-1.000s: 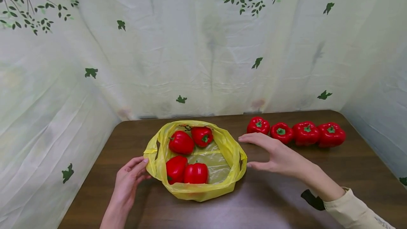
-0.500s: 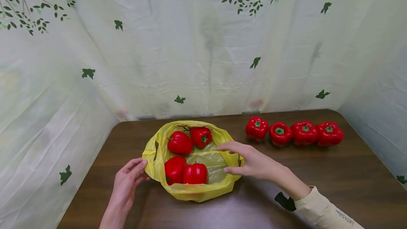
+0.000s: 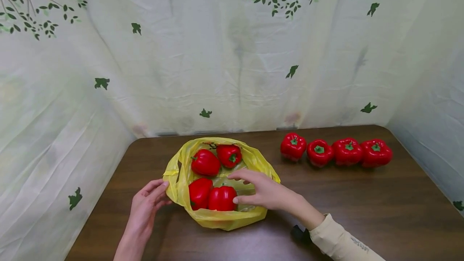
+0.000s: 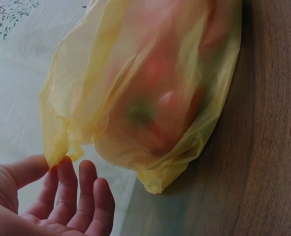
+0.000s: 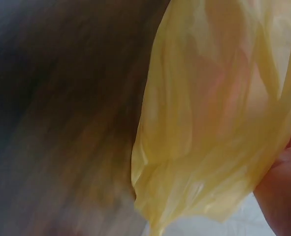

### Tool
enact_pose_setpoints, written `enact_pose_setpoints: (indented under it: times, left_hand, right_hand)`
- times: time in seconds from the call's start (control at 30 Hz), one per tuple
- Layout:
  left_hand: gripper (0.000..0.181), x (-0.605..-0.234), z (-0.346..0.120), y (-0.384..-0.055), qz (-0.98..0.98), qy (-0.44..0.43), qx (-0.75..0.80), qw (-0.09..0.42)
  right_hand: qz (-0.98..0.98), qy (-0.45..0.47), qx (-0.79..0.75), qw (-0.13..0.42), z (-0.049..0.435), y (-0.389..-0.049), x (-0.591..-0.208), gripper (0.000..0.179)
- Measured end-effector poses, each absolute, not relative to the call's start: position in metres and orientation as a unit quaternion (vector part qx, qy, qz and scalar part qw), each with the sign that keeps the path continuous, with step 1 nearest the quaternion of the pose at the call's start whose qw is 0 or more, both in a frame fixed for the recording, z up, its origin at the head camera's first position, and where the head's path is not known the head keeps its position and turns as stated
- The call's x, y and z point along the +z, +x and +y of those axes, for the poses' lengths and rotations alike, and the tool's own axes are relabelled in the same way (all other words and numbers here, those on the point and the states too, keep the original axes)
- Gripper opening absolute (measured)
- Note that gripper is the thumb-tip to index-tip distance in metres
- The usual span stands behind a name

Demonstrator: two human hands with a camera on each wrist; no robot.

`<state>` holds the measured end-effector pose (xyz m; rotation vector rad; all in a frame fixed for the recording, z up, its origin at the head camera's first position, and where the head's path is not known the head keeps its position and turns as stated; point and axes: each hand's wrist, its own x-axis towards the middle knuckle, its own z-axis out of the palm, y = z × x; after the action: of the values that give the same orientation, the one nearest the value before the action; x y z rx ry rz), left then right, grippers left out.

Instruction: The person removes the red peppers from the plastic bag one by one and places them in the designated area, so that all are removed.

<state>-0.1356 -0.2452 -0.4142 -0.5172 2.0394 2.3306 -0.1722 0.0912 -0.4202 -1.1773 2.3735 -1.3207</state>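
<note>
A yellow plastic bag (image 3: 221, 222) stands with its mouth wide on the table, several red bell peppers (image 3: 205, 162) inside. My left hand (image 3: 145, 204) pinches the bag's left edge between thumb and index finger; the left wrist view shows the bag's corner in that grip. Over the right side of the bag's mouth reaches my right hand (image 3: 266, 190), thumb and fingers spread apart. Its thumb tip is right at the front-right bell pepper (image 3: 222, 198). In the right wrist view, the bag's yellow wall (image 5: 204, 147) hides most of this hand.
Several more red bell peppers (image 3: 347, 152) line up at the back right of the brown wooden table (image 3: 326, 196). Pale cloth (image 3: 224, 59) with leaf prints hangs behind the table and at both sides.
My right hand has moved left from beside the bag, over its right rim, to the front-right bell pepper inside. The left hand has stayed at the bag's left edge.
</note>
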Motion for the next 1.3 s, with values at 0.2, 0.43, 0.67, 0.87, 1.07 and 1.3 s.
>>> enact_pose_setpoints:
  times: [0.2,0.43,0.67,0.87,1.07,1.3]
  left_hand:
    - [0.006,-0.414,-0.245,-0.137,0.649,-0.156,0.744,0.002]
    - [0.005,-0.416,-0.245,-0.137,0.65,-0.148,0.746,0.001]
    - [0.004,-0.416,-0.244,-0.137,0.651,-0.147,0.745,-0.001]
    - [0.005,-0.416,-0.245,-0.135,0.648,-0.148,0.747,-0.003]
    - [0.005,-0.417,-0.245,-0.134,0.649,-0.147,0.746,-0.004]
    - [0.007,-0.417,-0.245,-0.134,0.649,-0.153,0.745,-0.001]
  right_hand:
    - [0.819,-0.376,-0.416,0.12,0.08,-0.176,-0.428,0.062]
    - [0.84,-0.373,-0.372,0.128,0.071,-0.175,-0.435,0.066]
    - [0.834,-0.38,-0.376,0.139,0.061,-0.175,-0.434,0.052]
    - [0.821,-0.391,-0.387,0.153,0.059,-0.174,-0.433,0.048]
    - [0.801,-0.398,-0.416,0.165,0.059,-0.175,-0.434,0.044]
    - [0.803,-0.354,-0.463,0.123,0.064,-0.17,-0.43,0.046]
